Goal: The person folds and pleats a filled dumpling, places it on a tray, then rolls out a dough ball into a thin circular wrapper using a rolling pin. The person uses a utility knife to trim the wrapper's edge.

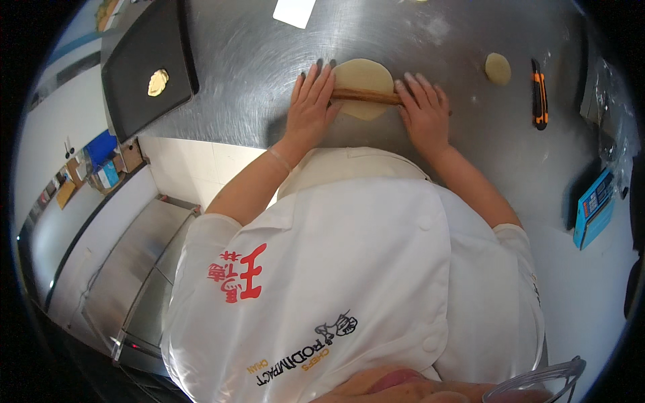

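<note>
A flattened round of pale dough (364,74) lies on the stainless steel worktop (242,75) in front of me. Across its lower half runs a wooden rolling pin (365,96), roughly level from side to side. My left hand (311,103) presses on the pin's left end, palm down with fingers stretched away from me. On the other end lies my right hand (426,111), fingers extended over the wood. The hands hide both ends of the pin, apart from a small tip past the right hand. Dough shows both above and below the pin.
A smaller dough disc (498,69) sits to the right, beside an orange-and-black utility knife (539,101). Farther right are clear plastic wrap (610,113) and a blue box (594,209). A dark baking tray (138,50) at left holds a pale yellow lump (158,82). A white card (294,12) lies at the top.
</note>
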Available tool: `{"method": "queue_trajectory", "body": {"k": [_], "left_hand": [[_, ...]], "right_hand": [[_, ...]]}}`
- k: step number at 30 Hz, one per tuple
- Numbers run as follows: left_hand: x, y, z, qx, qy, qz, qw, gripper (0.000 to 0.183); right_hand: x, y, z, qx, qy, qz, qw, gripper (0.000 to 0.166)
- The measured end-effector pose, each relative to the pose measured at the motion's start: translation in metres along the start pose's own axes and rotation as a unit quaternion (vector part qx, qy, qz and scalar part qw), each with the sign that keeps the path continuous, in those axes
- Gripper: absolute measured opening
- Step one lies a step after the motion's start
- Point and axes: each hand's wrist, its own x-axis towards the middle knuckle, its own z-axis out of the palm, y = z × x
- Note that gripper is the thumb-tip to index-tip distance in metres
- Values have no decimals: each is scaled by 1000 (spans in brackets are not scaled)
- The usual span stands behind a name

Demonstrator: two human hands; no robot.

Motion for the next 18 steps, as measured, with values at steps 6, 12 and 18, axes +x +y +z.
{"method": "queue_trajectory", "body": {"k": [6, 12, 18], "left_hand": [[117, -28, 29, 127, 75, -53, 988, 60], [87, -34, 30, 80, 30, -28, 996, 64], [-25, -17, -3, 43, -113, 59, 991, 65]], "right_hand": [[124, 49, 0, -113, 56, 67, 990, 59], [95, 47, 12, -118, 0, 44, 992, 65], [-25, -14, -8, 33, -85, 8, 996, 65]]}}
